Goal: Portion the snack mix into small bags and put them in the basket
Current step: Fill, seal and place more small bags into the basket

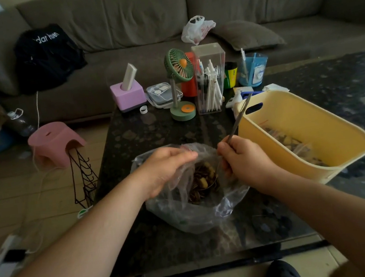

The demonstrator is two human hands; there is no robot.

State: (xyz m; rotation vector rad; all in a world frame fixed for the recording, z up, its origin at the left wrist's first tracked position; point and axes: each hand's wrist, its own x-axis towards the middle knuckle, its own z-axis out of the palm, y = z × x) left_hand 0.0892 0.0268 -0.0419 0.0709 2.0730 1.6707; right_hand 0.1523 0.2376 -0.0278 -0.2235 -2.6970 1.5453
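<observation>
A large clear plastic bag [195,215] lies on the dark table [144,133], holding brown and yellow snack mix [203,182]. My left hand [164,170] holds the bag's left edge, keeping its mouth apart. My right hand [244,160] grips a metal spoon [240,117] whose handle points up and away; its bowl dips into the snack mix. To the right stands a yellow basket [338,140] with small filled bags [292,143] lying inside.
Behind the bag stand a green desk fan [180,83], a clear pen holder [210,79], a pink tissue box [128,94] and a blue cup [252,70]. A pink stool [53,142] sits on the floor left. A grey sofa [140,28] runs along the back.
</observation>
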